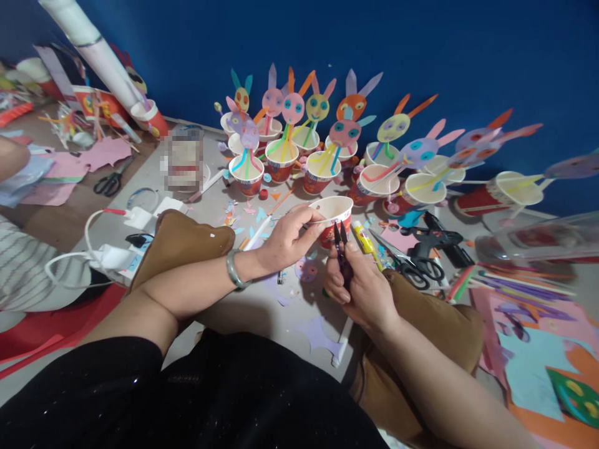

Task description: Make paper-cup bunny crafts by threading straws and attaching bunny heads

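My left hand [292, 240] pinches the rim of a red-and-white paper cup [336, 207], thumb outside and fingers along the edge. The cup is upright, its mouth facing up. Just in front of it, my right hand [362, 284] is closed around small dark scissors [340, 243] with two pointed blades, slightly apart and pointing up at the cup's side. Whether the tips touch the cup I cannot tell. A purple paper face [306, 268] lies below the cup, and a yellow glue stick [366, 240] is just right of it.
Several cups with paper rabbit heads, such as one red cup [247, 176], line the blue wall. Black-handled scissors [418, 271] and a black glue gun [440, 240] lie right. A power strip [119, 257] with cables sits left. Paper scraps [318, 337] litter the floor.
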`<state>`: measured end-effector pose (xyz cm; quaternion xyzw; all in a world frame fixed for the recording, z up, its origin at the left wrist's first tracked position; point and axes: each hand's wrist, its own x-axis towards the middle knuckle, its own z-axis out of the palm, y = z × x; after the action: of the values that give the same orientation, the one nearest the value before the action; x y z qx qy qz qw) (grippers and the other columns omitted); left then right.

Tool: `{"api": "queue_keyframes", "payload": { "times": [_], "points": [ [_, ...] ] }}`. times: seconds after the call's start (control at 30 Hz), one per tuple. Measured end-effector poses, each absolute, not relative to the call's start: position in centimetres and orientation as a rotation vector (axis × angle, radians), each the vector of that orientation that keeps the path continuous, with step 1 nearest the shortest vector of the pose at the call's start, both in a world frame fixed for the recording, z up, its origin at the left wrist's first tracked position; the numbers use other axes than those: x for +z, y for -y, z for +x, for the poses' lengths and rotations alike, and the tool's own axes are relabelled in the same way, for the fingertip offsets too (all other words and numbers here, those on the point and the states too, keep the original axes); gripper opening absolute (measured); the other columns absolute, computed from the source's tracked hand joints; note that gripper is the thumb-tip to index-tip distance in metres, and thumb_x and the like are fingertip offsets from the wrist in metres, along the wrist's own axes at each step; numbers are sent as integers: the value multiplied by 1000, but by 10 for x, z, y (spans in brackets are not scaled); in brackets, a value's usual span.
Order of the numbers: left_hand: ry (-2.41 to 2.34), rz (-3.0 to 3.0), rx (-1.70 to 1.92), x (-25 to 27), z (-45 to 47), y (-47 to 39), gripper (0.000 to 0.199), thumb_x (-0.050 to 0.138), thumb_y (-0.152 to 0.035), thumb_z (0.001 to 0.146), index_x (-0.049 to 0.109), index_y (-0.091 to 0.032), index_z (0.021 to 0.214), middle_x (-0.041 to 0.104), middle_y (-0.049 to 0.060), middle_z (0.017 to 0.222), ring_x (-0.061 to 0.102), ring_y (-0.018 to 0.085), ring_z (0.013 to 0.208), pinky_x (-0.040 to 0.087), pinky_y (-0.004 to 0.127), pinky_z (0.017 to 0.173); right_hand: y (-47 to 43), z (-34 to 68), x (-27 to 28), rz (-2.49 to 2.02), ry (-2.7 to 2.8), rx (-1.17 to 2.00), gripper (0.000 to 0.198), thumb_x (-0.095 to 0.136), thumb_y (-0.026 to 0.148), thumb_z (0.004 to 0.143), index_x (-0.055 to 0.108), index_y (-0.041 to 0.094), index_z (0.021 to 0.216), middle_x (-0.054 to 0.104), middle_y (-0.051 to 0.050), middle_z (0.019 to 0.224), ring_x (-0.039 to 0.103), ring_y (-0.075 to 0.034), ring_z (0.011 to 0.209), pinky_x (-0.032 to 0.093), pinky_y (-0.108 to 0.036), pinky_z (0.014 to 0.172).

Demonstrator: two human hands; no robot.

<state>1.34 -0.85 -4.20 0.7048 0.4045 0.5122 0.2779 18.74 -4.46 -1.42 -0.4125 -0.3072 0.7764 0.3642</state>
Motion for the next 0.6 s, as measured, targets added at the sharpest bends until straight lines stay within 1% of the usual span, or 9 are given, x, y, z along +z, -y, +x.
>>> {"api": "queue_keyframes", "payload": {
  "times": [0.2,0.43,0.6],
  "points": [
    [-1076,1860,1364,-38,13,9,23,53,-35,105,60,-20,89,67,4,85,63,16,84,51,33,85,43,187,-15,-1066,780,1992,51,79,67,80,56,22,86,48,11,50,28,-3,31,22,-18,34],
    [-1074,1849,1362,-35,12,9,23,54,-34,104,60,-19,88,67,4,84,62,16,84,51,33,84,42,188,-16,-1056,826,1986,49,77,66,83,56,23,87,45,12,49,26,-3,31,21,-18,33],
    [-1083,1854,1365,-36,12,8,24,54,-35,104,61,-19,88,68,5,86,62,16,85,52,34,85,42,188,-15,-1065,835,1969,49,78,66,82,56,23,85,45,11,48,25,-3,31,20,-18,33]
  ]
}}
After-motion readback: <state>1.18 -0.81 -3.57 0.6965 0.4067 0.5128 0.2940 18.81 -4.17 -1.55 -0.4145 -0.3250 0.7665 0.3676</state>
